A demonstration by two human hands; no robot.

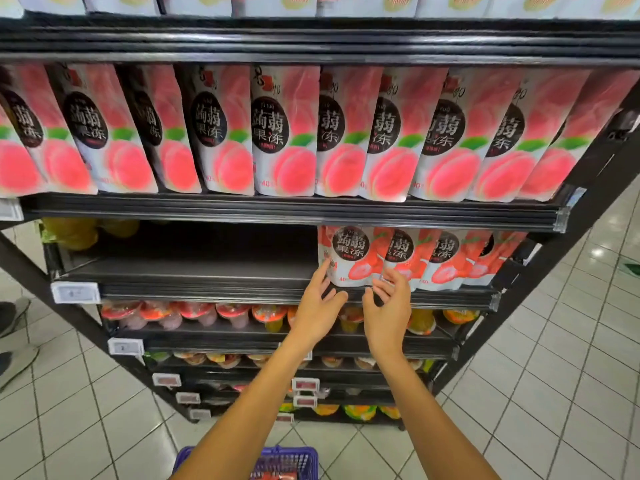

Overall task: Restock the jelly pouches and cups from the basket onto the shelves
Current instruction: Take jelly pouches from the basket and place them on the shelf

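Touching the strawberry pouch (350,258), left grip (317,306) and right grip (389,306) are both loosely spread, clasping nothing

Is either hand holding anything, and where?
Nothing gripped. Left hand touches the leftmost strawberry pouch at its left edge; right hand open by its base.

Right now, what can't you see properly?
All in the head view:
- Purple basket: cut by bottom edge, forearms cover it; contents unclear.
- Price tags: too blurred to read.
- Top-shelf pouches: cut by top edge.
- Jelly cups: some hidden behind left hand and right hand.
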